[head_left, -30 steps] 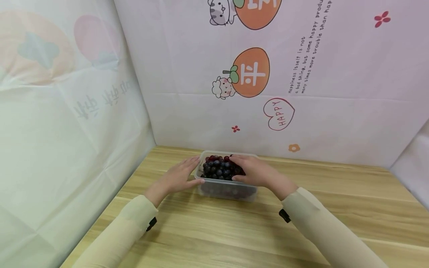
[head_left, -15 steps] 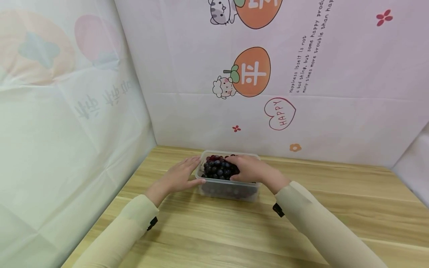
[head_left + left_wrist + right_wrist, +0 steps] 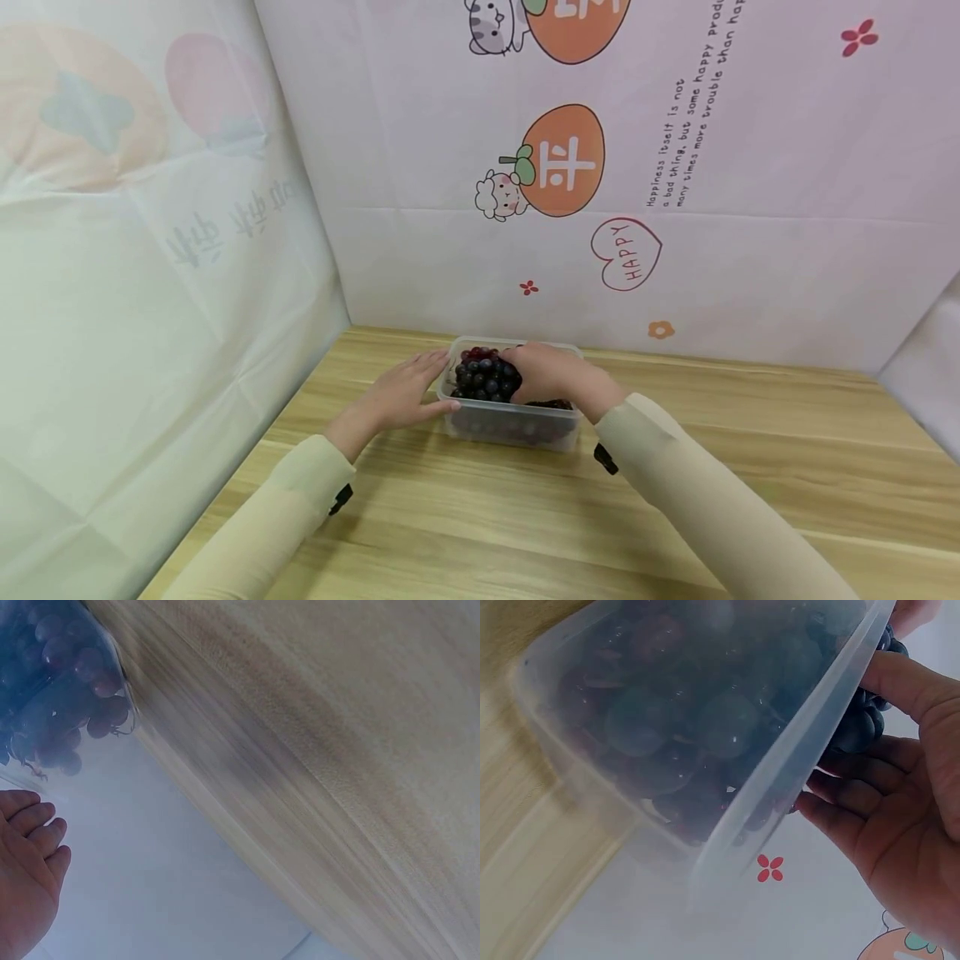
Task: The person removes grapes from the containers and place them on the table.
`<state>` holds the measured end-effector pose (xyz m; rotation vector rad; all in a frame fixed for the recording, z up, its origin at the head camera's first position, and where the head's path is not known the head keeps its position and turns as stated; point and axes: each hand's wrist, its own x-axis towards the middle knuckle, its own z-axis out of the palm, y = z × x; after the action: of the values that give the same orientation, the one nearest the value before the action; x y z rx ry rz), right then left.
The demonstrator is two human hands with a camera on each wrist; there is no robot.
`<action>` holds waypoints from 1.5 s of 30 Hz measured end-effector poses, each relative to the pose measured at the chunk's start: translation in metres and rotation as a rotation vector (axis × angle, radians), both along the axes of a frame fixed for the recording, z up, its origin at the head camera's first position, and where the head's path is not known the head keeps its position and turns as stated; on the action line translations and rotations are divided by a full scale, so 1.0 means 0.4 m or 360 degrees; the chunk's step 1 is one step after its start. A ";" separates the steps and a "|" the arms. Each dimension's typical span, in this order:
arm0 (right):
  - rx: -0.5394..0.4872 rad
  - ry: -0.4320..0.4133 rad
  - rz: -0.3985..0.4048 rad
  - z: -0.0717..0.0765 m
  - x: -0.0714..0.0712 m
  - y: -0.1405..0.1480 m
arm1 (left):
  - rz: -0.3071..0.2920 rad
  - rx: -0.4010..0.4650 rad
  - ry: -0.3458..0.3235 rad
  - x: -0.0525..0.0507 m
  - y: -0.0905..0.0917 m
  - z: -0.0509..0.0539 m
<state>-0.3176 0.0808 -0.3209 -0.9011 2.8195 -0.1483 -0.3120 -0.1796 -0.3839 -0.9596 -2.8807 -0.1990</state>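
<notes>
A clear plastic container full of dark grapes stands on the wooden table; a few redder grapes show at its back left. My left hand rests against the container's left end, fingers straight and thumb at the front rim. In the left wrist view that hand appears beside the see-through wall. My right hand reaches over the right part of the rim into the container. Seen from the right wrist, the right hand has its thumb and fingers curled round a bunch of dark grapes. Its fingertips are partly hidden.
Behind the container rises a printed cloth wall, close to its back side. Another cloth wall runs along the table's left edge. The wooden table extends to the right and toward the front.
My right hand has moved left and further into the container, its fingers closing in on the grapes. The left hand has stayed against the container.
</notes>
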 end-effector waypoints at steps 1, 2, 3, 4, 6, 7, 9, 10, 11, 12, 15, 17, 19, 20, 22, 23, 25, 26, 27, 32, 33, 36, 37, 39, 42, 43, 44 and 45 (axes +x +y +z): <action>0.0010 0.0000 0.0000 0.001 -0.001 -0.003 | -0.0003 0.0001 0.0002 0.000 0.000 0.000; 0.0020 -0.0003 0.0000 0.001 -0.001 -0.006 | -0.0004 -0.0001 0.0005 0.000 0.000 0.000; 0.0032 -0.0011 -0.0007 0.002 -0.002 -0.010 | -0.0003 -0.0004 0.0004 0.001 0.000 0.001; 0.0045 -0.0016 -0.0012 0.002 -0.003 -0.013 | -0.0003 -0.0004 0.0002 0.001 0.000 0.001; 0.0057 -0.0023 -0.0019 0.002 -0.006 -0.019 | -0.0004 -0.0004 0.0001 0.003 0.000 0.004; 0.0059 -0.0022 -0.0019 0.001 -0.007 -0.021 | -0.0005 -0.0004 0.0002 0.004 0.000 0.005; 0.0068 -0.0010 -0.0011 0.001 -0.011 -0.026 | -0.0005 0.0001 -0.0005 0.005 0.001 0.008; 0.0073 -0.0002 -0.0005 0.000 -0.012 -0.029 | -0.0007 0.0004 -0.0006 0.005 0.001 0.008; 0.0078 0.0009 0.0003 -0.001 -0.014 -0.032 | -0.0009 0.0006 -0.0006 0.005 0.000 0.009; 0.0080 0.0018 0.0012 -0.001 -0.016 -0.034 | -0.0007 0.0006 -0.0008 0.005 0.000 0.009; 0.0087 0.0038 0.0025 -0.001 -0.017 -0.042 | -0.0001 0.0016 -0.0005 0.004 -0.002 0.008; 0.0092 0.0065 0.0036 -0.002 -0.017 -0.047 | -0.0001 0.0019 0.0006 0.003 -0.004 0.008; 0.0112 0.0098 0.0050 -0.003 -0.015 -0.050 | -0.0001 0.0022 0.0010 0.003 -0.004 0.007; 0.0126 0.0119 0.0059 -0.004 -0.015 -0.052 | -0.0001 0.0019 0.0007 0.003 -0.004 0.007; 0.0163 0.0156 0.0079 -0.006 -0.014 -0.053 | 0.0000 0.0009 0.0001 0.003 -0.004 0.006; 0.0177 0.0174 0.0089 -0.007 -0.013 -0.054 | 0.0001 0.0003 -0.0004 0.002 -0.004 0.006; 0.0197 0.0198 0.0101 -0.010 -0.013 -0.054 | 0.0004 -0.0004 -0.0014 0.002 -0.004 0.006; 0.0202 0.0204 0.0102 -0.011 -0.013 -0.055 | 0.0003 -0.0005 -0.0016 0.002 -0.004 0.006; 0.0206 0.0205 0.0104 -0.011 -0.014 -0.055 | 0.0004 -0.0004 -0.0018 0.001 -0.004 0.006; 0.0203 0.0217 0.0110 -0.015 -0.016 -0.056 | -0.0004 0.0012 -0.0018 0.001 -0.004 0.006; 0.0202 0.0221 0.0109 -0.016 -0.016 -0.056 | -0.0006 0.0017 -0.0018 0.001 -0.003 0.005; 0.0194 0.0227 0.0103 -0.021 -0.017 -0.053 | -0.0019 0.0023 -0.0015 -0.001 -0.002 0.003; 0.0187 0.0235 0.0104 -0.023 -0.016 -0.051 | -0.0024 0.0025 -0.0013 -0.001 -0.002 0.003; 0.0172 0.0249 0.0110 -0.028 -0.017 -0.047 | -0.0030 0.0025 -0.0010 -0.001 -0.001 0.002; 0.0138 0.0281 0.0134 -0.033 -0.017 -0.039 | -0.0032 0.0020 -0.0012 -0.004 -0.002 0.000; 0.0124 0.0296 0.0144 -0.034 -0.017 -0.037 | -0.0031 0.0021 -0.0015 -0.004 -0.002 0.000; 0.0107 0.0311 0.0154 -0.036 -0.016 -0.035 | -0.0028 0.0018 -0.0018 -0.005 -0.003 0.000; 0.0097 0.0329 0.0162 -0.039 -0.016 -0.033 | -0.0027 0.0016 -0.0019 -0.006 -0.003 -0.001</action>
<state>-0.3239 0.0677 -0.3363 -1.1021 2.9368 0.0473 -0.3144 -0.1808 -0.3842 -0.9851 -2.8804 -0.2209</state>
